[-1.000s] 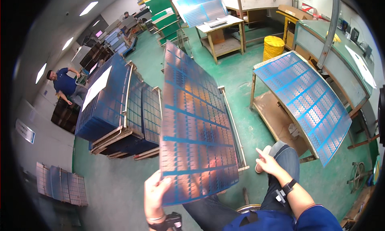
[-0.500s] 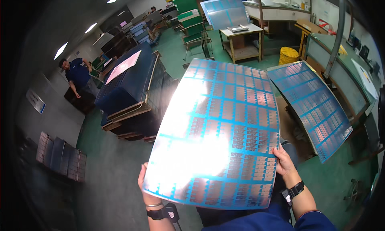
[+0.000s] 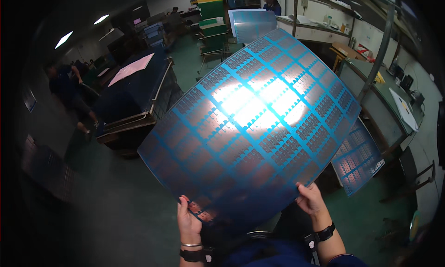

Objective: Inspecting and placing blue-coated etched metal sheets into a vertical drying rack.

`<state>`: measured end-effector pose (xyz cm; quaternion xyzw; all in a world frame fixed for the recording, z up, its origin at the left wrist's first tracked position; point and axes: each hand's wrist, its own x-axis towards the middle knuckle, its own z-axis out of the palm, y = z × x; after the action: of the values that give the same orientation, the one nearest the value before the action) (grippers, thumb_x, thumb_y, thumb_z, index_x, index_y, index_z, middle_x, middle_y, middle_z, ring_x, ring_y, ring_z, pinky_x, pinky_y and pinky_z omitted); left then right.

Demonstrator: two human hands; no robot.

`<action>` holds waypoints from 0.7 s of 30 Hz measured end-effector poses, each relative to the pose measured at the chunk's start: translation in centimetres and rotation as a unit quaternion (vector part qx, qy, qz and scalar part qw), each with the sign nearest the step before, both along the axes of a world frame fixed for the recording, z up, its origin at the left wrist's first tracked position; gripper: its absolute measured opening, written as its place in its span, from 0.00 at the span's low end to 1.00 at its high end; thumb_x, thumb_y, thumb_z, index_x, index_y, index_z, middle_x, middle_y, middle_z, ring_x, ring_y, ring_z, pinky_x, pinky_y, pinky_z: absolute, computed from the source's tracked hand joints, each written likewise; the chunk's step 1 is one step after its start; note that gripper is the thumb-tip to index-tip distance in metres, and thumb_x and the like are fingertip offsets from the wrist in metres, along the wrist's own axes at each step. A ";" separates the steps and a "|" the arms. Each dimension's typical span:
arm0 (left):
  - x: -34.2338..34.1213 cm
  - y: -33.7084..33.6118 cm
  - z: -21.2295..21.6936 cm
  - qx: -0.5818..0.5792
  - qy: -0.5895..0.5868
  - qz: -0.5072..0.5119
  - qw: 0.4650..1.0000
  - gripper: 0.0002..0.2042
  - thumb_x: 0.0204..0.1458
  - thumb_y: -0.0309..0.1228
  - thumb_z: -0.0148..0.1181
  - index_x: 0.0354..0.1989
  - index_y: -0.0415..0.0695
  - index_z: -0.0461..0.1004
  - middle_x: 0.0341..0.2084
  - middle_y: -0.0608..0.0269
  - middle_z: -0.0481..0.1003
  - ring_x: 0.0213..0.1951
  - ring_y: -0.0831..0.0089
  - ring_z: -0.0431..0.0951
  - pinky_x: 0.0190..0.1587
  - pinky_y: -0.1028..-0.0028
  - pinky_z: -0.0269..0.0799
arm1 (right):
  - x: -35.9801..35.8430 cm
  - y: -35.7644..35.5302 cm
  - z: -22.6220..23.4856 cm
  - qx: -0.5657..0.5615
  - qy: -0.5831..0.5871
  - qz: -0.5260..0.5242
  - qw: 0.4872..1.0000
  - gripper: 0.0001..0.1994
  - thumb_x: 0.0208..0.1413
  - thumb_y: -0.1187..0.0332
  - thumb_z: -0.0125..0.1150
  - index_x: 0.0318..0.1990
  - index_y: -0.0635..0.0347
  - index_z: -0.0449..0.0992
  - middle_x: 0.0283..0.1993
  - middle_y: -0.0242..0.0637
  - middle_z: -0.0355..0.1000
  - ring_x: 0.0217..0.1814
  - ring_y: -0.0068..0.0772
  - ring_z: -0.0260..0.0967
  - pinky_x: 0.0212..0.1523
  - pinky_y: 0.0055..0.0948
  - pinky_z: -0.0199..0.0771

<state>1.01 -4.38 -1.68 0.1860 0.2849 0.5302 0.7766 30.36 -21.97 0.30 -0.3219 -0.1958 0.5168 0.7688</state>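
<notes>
I hold up a large, thin circuit board panel (image 3: 278, 151), patterned with blue lines and coppery rectangles, and a bright glare lies across its upper middle. It is turned diagonally and bows slightly. My left hand (image 3: 189, 220) grips its lower left edge, thumb on the face. At the lower right edge, my right hand (image 3: 311, 201) pinches it; the fingers behind are partly hidden. A second patterned panel (image 3: 359, 158) lies beyond it on the right, partly covered by the one I hold.
On the left, a dark blue-topped stack (image 3: 153, 79) carries a pink sheet (image 3: 132, 68). A person (image 3: 67, 86) stands beside it. A green-topped bench (image 3: 378, 88) and metal post (image 3: 378, 58) flank the right. Another person (image 3: 272, 3) is at the back beside more panels (image 3: 254, 23).
The held panel has turned clockwise, its far end swinging right and now covering more of the second panel. The glare has shifted up. Both hands keep their hold. The person at left has moved.
</notes>
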 end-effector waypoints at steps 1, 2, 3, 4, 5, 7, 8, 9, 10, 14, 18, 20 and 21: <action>-1.1 0.6 -0.8 0.013 0.011 0.022 1.000 0.05 0.56 0.35 0.54 0.38 0.50 0.69 0.33 0.73 0.71 0.34 0.81 0.71 0.39 0.72 0.72 | 1.4 -0.5 0.4 0.012 0.003 -0.069 0.998 0.18 0.55 0.73 0.54 0.53 0.63 0.64 0.51 0.39 0.68 0.53 0.35 0.66 0.52 0.37 0.67; -2.2 1.5 -1.3 0.026 0.025 0.044 0.998 0.06 0.55 0.33 0.54 0.39 0.49 0.69 0.33 0.73 0.70 0.35 0.82 0.71 0.40 0.75 0.70 | 2.7 -0.7 1.0 0.025 0.007 -0.137 0.990 0.19 0.55 0.73 0.53 0.55 0.63 0.62 0.52 0.39 0.67 0.55 0.36 0.65 0.54 0.39 0.66; -3.3 2.0 -1.7 0.016 0.044 0.051 0.998 0.07 0.55 0.32 0.55 0.41 0.47 0.69 0.33 0.73 0.71 0.36 0.82 0.71 0.41 0.77 0.69 | 3.7 -1.0 1.8 0.040 0.002 -0.202 0.979 0.17 0.56 0.73 0.51 0.53 0.62 0.64 0.51 0.38 0.68 0.53 0.35 0.66 0.54 0.39 0.66; -4.1 2.5 -1.7 0.006 0.061 0.056 0.997 0.09 0.55 0.30 0.55 0.43 0.45 0.69 0.33 0.73 0.71 0.36 0.83 0.71 0.42 0.80 0.68 | 4.2 -1.6 3.0 0.054 -0.006 -0.269 0.962 0.14 0.56 0.73 0.50 0.51 0.61 0.66 0.49 0.38 0.69 0.51 0.35 0.68 0.55 0.40 0.67; -5.0 3.0 -2.4 0.008 0.076 0.053 0.996 0.11 0.54 0.29 0.56 0.45 0.45 0.70 0.33 0.73 0.71 0.37 0.83 0.70 0.42 0.80 0.68 | 5.9 -3.4 2.4 0.071 -0.021 -0.288 0.955 0.19 0.56 0.73 0.49 0.55 0.61 0.61 0.53 0.38 0.66 0.55 0.36 0.65 0.56 0.40 0.65; -6.5 3.7 -2.9 0.017 0.120 0.050 0.991 0.09 0.54 0.29 0.56 0.42 0.43 0.71 0.32 0.72 0.71 0.37 0.83 0.70 0.41 0.80 0.67 | 7.8 -6.4 2.3 0.095 -0.037 -0.321 0.942 0.24 0.54 0.76 0.48 0.60 0.62 0.55 0.57 0.40 0.62 0.58 0.36 0.61 0.59 0.39 0.62; -6.8 3.9 -2.9 0.025 0.147 0.055 0.987 0.08 0.54 0.29 0.56 0.41 0.43 0.71 0.31 0.72 0.71 0.36 0.83 0.70 0.41 0.80 0.67 | 7.9 -7.3 2.5 0.090 -0.042 -0.331 0.938 0.24 0.54 0.76 0.48 0.60 0.62 0.55 0.57 0.40 0.62 0.58 0.36 0.61 0.59 0.39 0.62; -7.8 4.4 -3.5 0.047 0.173 0.055 0.982 0.06 0.54 0.29 0.56 0.39 0.43 0.71 0.30 0.72 0.70 0.35 0.84 0.69 0.40 0.81 0.66 | 8.0 -8.2 2.6 0.074 -0.070 -0.335 0.937 0.25 0.54 0.77 0.48 0.61 0.62 0.55 0.58 0.40 0.61 0.58 0.36 0.61 0.59 0.38 0.62; -8.7 4.6 -3.9 0.070 0.200 0.056 0.976 0.05 0.54 0.29 0.56 0.37 0.43 0.71 0.29 0.73 0.70 0.34 0.84 0.69 0.39 0.81 0.66 | 7.9 -9.1 2.8 0.058 -0.095 -0.337 0.935 0.26 0.53 0.78 0.48 0.61 0.62 0.54 0.58 0.40 0.61 0.58 0.35 0.61 0.58 0.37 0.62; -8.9 3.9 -2.5 0.037 0.226 0.063 0.971 0.03 0.54 0.29 0.56 0.30 0.46 0.70 0.26 0.73 0.69 0.30 0.85 0.69 0.34 0.83 0.66 | 4.8 -8.5 5.2 0.045 -0.121 -0.335 0.933 0.30 0.50 0.80 0.52 0.62 0.64 0.52 0.57 0.41 0.61 0.58 0.36 0.61 0.57 0.36 0.62; -7.6 2.6 -0.5 0.004 0.277 0.056 0.959 0.06 0.54 0.36 0.57 0.27 0.51 0.71 0.20 0.76 0.69 0.24 0.86 0.70 0.27 0.83 0.67 | 4.5 -9.1 4.7 0.039 -0.095 -0.317 0.943 0.29 0.49 0.80 0.54 0.60 0.65 0.54 0.53 0.42 0.65 0.54 0.37 0.65 0.55 0.37 0.65; -7.7 2.2 -0.2 0.008 0.299 0.037 0.953 0.08 0.54 0.40 0.56 0.30 0.50 0.71 0.23 0.75 0.70 0.27 0.85 0.70 0.31 0.81 0.67 | 4.7 -9.5 4.5 0.033 -0.090 -0.320 0.943 0.30 0.48 0.79 0.55 0.61 0.65 0.53 0.54 0.42 0.64 0.54 0.37 0.65 0.55 0.37 0.65; -7.6 2.2 -0.3 0.013 0.301 0.026 0.953 0.08 0.54 0.40 0.56 0.30 0.50 0.71 0.23 0.75 0.70 0.27 0.85 0.70 0.31 0.81 0.67 | 4.7 -9.6 4.3 0.027 -0.084 -0.309 0.947 0.32 0.48 0.79 0.56 0.62 0.64 0.52 0.54 0.42 0.64 0.54 0.37 0.65 0.55 0.37 0.65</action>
<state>-6.63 -2.14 -1.94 0.3394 0.5032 0.4736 0.6382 35.05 -31.52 4.61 -0.3876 -0.1645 0.2191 0.8802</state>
